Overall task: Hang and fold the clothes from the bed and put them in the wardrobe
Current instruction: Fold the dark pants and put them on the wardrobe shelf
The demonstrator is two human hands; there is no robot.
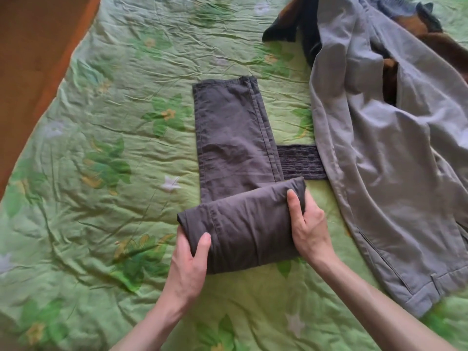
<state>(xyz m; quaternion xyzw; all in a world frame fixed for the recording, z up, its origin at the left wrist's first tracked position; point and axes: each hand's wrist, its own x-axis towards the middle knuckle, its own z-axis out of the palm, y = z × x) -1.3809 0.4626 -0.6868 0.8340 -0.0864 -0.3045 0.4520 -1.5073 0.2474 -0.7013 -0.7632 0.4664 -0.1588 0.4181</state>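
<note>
Head view shows both hands, left [188,259] and right [307,224], gripping the trousers [235,138] half-rolled on the bed [101,160], while the jacket [379,148] lies unhung and nothing looks stored.

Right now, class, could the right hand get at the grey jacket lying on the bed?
Probably yes: the grey jacket lies uncovered just beside the right hand, though that hand first must release the rolled dark trousers.

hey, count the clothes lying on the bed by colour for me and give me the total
Dark grey-brown trousers, half rolled, gripped by the left hand and right hand: 1
Light grey jacket: 1
Dark knitted piece, partly under the jacket: 1
Brown and black garments, heaped at the top right, number unclear: at least 1
Total: at least 4
</note>
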